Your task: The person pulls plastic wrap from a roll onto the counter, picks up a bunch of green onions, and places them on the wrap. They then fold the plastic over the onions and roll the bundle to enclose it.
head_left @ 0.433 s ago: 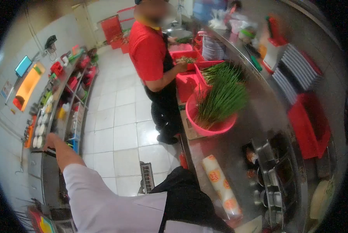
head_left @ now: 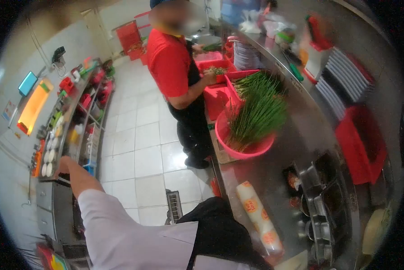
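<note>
My left hand reaches out to the left, near the front end of the steel shelf counter. Its fingers are dark and blurred, so what it touches cannot be made out. Closest to it is a row of white round items on the counter. My right hand is out of view. On the right-hand steel counter, a pink bowl holds long green stalks. A clear-wrapped roll of white containers with orange print lies in front of it.
A co-worker in a red shirt and black apron stands at the right counter, hands by red baskets. Metal containers, a red bin and stacked white trays line the right side. A floor drain grate lies below.
The view has shifted slightly, and my left arm appears a little lower and further right. The co-worker remains at the same place by the baskets.
</note>
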A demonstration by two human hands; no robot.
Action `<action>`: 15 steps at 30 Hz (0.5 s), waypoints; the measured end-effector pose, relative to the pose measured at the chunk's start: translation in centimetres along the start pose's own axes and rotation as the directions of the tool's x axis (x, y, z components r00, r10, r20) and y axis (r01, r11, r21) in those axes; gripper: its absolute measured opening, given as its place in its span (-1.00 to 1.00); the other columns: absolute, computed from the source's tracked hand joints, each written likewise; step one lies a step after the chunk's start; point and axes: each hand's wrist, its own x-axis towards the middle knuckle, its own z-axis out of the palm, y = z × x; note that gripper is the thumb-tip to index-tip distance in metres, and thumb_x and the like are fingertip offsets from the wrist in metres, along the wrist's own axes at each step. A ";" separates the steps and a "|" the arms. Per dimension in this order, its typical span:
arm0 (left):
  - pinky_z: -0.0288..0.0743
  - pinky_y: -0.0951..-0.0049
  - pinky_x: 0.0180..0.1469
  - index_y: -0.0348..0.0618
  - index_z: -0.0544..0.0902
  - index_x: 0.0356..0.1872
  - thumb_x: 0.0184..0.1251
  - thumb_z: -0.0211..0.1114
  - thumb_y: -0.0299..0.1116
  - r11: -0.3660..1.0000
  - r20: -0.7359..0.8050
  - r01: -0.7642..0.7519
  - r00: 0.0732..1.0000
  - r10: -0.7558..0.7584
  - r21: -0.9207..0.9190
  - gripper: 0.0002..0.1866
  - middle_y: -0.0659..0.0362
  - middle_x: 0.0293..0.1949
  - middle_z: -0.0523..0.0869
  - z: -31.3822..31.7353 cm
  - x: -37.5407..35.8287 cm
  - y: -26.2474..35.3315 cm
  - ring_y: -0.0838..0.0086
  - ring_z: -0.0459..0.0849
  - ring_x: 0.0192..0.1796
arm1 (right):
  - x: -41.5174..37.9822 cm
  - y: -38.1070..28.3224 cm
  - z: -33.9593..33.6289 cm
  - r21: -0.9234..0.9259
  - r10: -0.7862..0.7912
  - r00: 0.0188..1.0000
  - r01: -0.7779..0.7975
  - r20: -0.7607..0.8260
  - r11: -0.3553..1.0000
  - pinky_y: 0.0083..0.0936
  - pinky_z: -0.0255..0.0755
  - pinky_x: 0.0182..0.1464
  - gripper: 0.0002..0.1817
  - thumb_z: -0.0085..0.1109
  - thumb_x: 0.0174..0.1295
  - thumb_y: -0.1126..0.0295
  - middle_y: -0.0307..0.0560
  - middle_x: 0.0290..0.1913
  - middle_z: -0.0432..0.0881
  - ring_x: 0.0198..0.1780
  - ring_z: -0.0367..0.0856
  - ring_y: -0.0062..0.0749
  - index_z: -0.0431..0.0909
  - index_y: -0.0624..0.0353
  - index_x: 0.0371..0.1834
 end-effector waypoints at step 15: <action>0.53 0.22 0.04 -0.22 0.61 0.05 0.36 0.33 -0.44 0.608 0.404 -0.067 -0.804 0.436 -0.791 -0.73 0.02 -0.06 0.70 -41.6 -46.2 -26.7 0.19 0.67 0.04 | -4.9 -20.0 -7.2 0.242 -0.054 0.875 0.192 -0.482 0.951 -0.16 0.56 0.21 -0.64 -0.09 0.61 0.37 0.16 0.22 0.68 0.13 0.68 0.12 0.59 0.17 0.32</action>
